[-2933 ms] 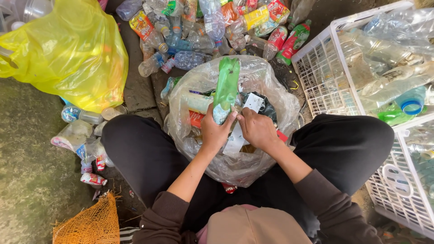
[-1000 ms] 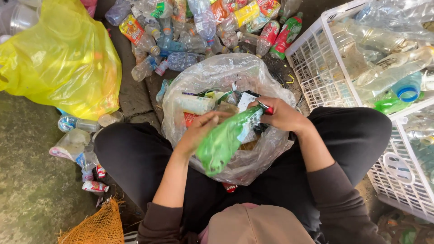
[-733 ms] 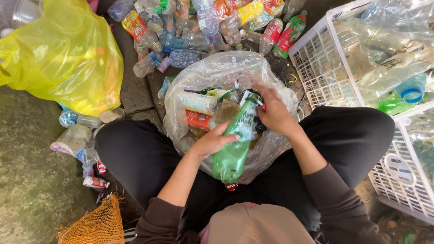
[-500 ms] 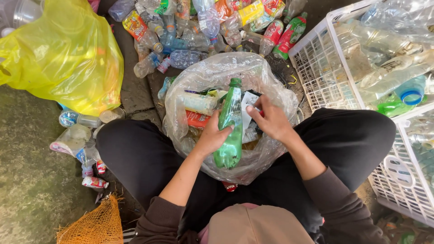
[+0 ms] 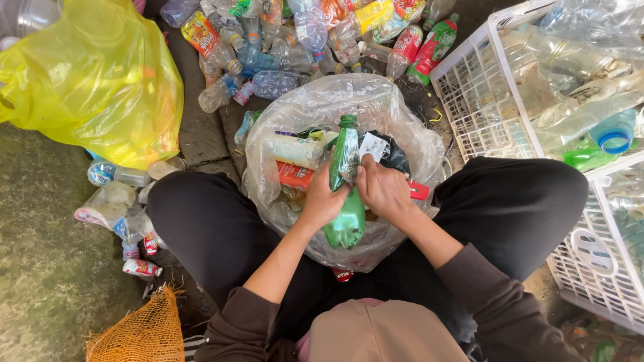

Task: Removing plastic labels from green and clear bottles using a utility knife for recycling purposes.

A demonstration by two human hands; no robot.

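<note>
I see my left hand (image 5: pixel 322 201) closed around the green bottle (image 5: pixel 347 194), held upright over the clear bag (image 5: pixel 315 107) between my knees; my right hand (image 5: pixel 384 191) fingers pinch its label; the bottle could slip if the label tears suddenly.

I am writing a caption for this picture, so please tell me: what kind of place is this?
Probably a sorting spot for plastic waste, on bare ground. Both hands, left hand and right hand, hold a green bottle over a clear bag of scraps. A pile of bottles and a white basket of bottles lie around.
</note>
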